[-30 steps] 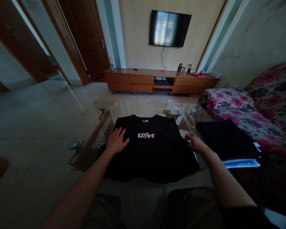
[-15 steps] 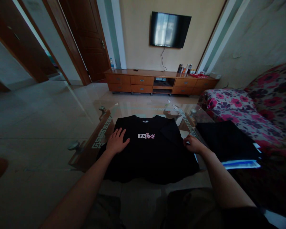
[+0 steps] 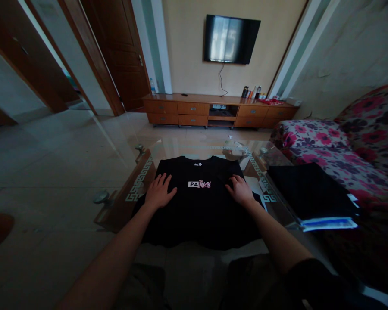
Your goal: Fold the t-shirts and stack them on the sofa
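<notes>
A black T-shirt (image 3: 197,215) with a white and pink chest print lies spread on a glass table (image 3: 168,148), its neckline toward the far side. My left hand (image 3: 159,191) rests on the shirt's left part with its fingers spread. On the right part, my right hand (image 3: 241,189) lies on the cloth, fingers apart and holding nothing. The shirt's lower edge hangs at the near side of the table. Folded black clothes (image 3: 310,189) are stacked right of the table, above a white and blue item (image 3: 330,223).
A floral sofa (image 3: 323,142) stands at the right. Beyond the table, a low wooden cabinet (image 3: 194,107) carries bottles (image 3: 250,92) beneath a wall-mounted television (image 3: 232,39). Round metal table fittings (image 3: 101,197) stick out at the left.
My right hand has moved left from the shirt's right edge onto its chest, and its fingers have opened. The right side of the shirt now reaches less far out. My left hand stays in place.
</notes>
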`<action>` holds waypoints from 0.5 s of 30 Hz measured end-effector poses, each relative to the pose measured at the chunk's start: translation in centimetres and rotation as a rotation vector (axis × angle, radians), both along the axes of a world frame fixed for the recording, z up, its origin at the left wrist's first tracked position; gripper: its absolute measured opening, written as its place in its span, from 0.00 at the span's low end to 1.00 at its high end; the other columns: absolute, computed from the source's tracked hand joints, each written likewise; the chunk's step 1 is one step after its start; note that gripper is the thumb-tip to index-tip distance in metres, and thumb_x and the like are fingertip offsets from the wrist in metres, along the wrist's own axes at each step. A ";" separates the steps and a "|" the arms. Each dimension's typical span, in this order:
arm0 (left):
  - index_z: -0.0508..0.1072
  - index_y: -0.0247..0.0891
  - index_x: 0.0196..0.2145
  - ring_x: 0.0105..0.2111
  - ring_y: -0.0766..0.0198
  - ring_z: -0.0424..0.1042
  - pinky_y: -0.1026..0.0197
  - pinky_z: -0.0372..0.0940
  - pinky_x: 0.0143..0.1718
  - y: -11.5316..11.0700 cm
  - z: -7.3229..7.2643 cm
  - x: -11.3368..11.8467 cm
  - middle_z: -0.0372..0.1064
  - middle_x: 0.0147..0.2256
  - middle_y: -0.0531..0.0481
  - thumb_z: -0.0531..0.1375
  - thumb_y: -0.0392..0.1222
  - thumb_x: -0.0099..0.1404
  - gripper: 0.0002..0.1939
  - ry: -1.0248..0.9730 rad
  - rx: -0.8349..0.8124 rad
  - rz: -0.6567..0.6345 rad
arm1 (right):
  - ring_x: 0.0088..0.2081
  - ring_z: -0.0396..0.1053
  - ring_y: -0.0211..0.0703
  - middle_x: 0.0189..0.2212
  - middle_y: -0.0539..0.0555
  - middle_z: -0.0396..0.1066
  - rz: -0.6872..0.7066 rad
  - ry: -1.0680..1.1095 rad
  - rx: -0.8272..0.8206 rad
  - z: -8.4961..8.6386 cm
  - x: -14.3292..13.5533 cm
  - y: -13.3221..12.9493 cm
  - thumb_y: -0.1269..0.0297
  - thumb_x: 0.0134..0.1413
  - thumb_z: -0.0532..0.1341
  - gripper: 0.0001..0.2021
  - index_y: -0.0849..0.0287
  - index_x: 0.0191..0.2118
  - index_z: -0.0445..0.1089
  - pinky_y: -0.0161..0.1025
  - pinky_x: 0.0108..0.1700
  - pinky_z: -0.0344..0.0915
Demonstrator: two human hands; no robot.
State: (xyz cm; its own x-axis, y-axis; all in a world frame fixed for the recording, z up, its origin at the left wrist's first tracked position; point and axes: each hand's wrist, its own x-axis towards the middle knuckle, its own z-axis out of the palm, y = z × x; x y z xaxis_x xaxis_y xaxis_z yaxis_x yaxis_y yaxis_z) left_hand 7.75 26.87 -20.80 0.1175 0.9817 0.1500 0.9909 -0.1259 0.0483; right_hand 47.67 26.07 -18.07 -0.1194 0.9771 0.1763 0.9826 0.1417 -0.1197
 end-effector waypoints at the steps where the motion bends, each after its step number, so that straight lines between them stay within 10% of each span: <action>1: 0.54 0.40 0.72 0.72 0.49 0.44 0.47 0.46 0.69 0.0 0.0 0.0 0.46 0.73 0.44 0.46 0.63 0.72 0.39 0.002 0.004 0.000 | 0.60 0.64 0.58 0.61 0.62 0.66 -0.008 -0.010 -0.001 -0.1 -0.2 0.1 0.55 0.69 0.55 0.16 0.57 0.55 0.69 0.51 0.59 0.62; 15: 0.54 0.40 0.72 0.73 0.49 0.42 0.47 0.46 0.70 0.1 0.1 0.0 0.45 0.73 0.44 0.47 0.64 0.71 0.39 -0.015 -0.007 0.003 | 0.61 0.64 0.51 0.61 0.61 0.68 0.246 0.065 0.002 -0.7 1.0 0.8 0.54 0.72 0.47 0.18 0.57 0.49 0.70 0.48 0.64 0.58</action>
State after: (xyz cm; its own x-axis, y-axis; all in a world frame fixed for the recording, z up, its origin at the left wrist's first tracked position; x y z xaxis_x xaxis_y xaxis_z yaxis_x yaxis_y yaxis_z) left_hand 7.76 27.00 -20.70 0.1125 0.9830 0.1452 0.9903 -0.1228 0.0644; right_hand 48.71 26.84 -18.74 -0.3422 0.9196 0.1929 0.9087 0.3761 -0.1812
